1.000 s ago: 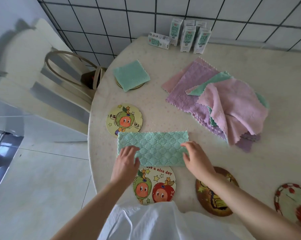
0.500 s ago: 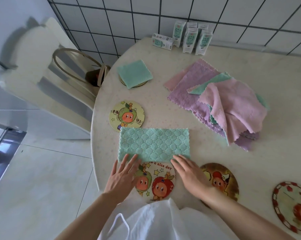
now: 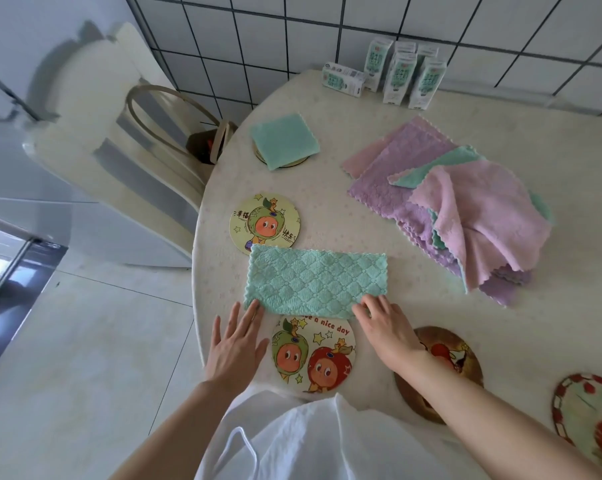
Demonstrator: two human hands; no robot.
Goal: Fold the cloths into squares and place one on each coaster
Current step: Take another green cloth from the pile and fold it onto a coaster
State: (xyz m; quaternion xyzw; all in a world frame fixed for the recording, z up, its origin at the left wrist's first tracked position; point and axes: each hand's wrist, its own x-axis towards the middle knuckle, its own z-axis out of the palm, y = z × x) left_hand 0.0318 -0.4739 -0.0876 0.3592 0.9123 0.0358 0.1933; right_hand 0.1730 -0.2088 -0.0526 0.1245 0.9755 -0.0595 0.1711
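My left hand (image 3: 237,351) lies flat, fingers spread, touching the near-left corner of the green cloth (image 3: 315,282). My right hand (image 3: 387,332) covers its near-right corner, and I cannot tell whether it grips. The folded cloth lies by the near edge of the table (image 3: 327,202).

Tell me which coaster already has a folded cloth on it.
The farthest coaster, by the left edge of the table: a folded green square covers all but its rim. No other coaster carries a folded cloth.
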